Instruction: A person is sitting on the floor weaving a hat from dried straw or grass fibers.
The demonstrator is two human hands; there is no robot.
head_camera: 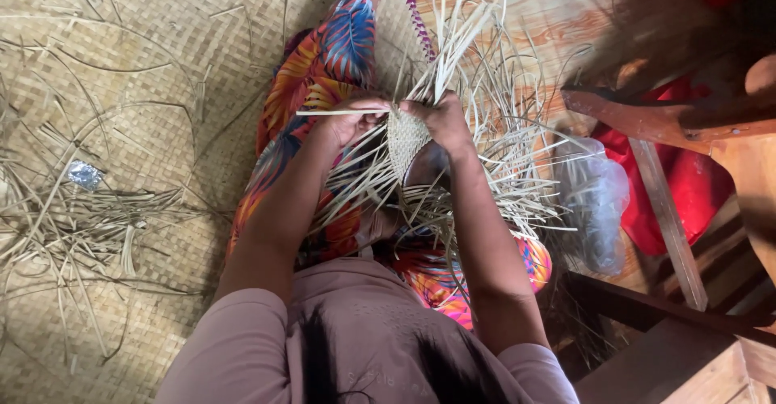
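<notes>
1. Here, a person sits on a woven mat floor (145,40) and looks down at both hands, which meet over the lap.
2. The left hand (352,119) has its fingers (373,106) closed around the left edge of a small woven piece (406,139), and a single flat pale strip (335,113) sticks out sideways from under the thumb.
3. The right hand (443,121) has its fingers curled shut on the top right edge of the same woven piece, pinching it among the loose strands.
4. The woven piece sits between the two hands, held above the knees, with its tight checked weave facing the camera.
5. Many unwoven pale strands (485,88) fan out from it, upward and to the right.
6. The legs below wear bright leaf-patterned trousers (323,56).
7. A loose heap of cut strips (73,218) lies on the mat well to the left, with a small crumpled silvery wrapper (84,175) beside it.
8. To the right stand dark wooden furniture parts (663,210), a clear plastic bag (594,202) and red cloth (695,186).
</notes>
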